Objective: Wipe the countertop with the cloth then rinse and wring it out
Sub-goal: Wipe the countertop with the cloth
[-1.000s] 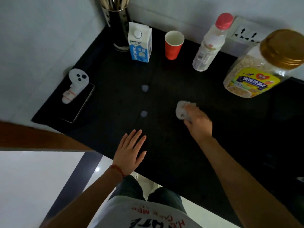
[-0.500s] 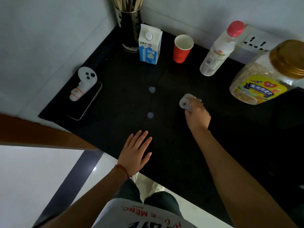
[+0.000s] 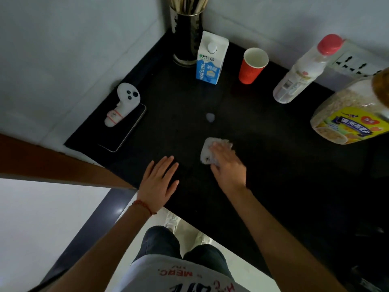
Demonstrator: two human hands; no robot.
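Observation:
The crumpled white cloth (image 3: 207,151) lies on the black countertop (image 3: 284,175), a little left of the middle. My right hand (image 3: 228,167) covers most of it and holds it down against the surface, with the fingers laid over its top. My left hand (image 3: 160,182) rests flat on the countertop near the front edge, fingers spread, holding nothing. One small white spill spot (image 3: 210,117) shows on the counter just beyond the cloth.
Along the back stand a chopstick holder (image 3: 187,36), a blue-and-white milk carton (image 3: 210,60), a red paper cup (image 3: 251,66), a pink-capped bottle (image 3: 303,70) and a large oat jar (image 3: 349,116). A white controller (image 3: 124,104) lies on a phone at left.
My right hand slid the cloth left and toward me, over the nearer white spot, which no longer shows. The left hand stays flat on the counter.

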